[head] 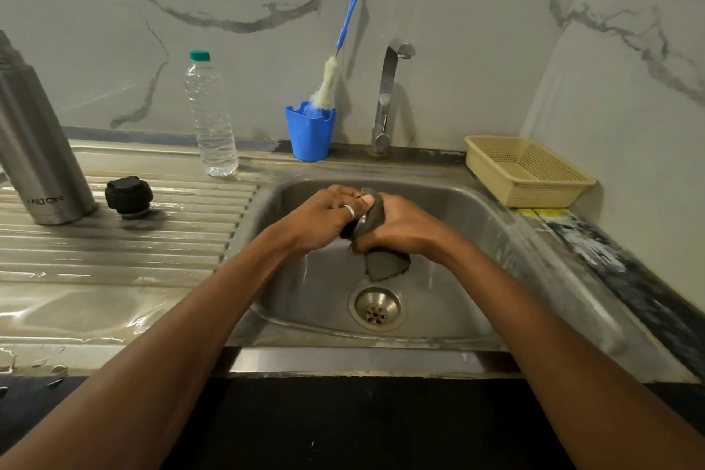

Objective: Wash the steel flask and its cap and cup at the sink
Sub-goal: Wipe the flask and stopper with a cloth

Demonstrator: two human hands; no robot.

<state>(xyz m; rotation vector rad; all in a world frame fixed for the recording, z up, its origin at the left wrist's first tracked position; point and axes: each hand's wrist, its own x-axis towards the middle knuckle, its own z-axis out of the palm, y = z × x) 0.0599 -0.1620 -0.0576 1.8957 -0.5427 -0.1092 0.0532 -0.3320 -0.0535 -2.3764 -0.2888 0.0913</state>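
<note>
water bottle [211, 118] upright | brush [328, 82] in blue holder [309, 137] | beige basket [541, 198] right

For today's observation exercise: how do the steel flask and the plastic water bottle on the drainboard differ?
The steel flask is opaque metal; the water bottle is clear plastic. The flask looks wider than the bottle. The flask bears printed lettering; the bottle shows none. Both stand upright.

Carrier: flask [38, 133], steel, at the left edge of the frame.
Text: "MILTON", the one word that can be read.
Lettering: pale capitals in a single line; the first letter is less clear than the rest.
Position: low on the flask's wall, just above its base.
Slant: rises slightly toward the right.
Yellow strip [541, 213]: right of the frame; marks too blurred to read.
</note>
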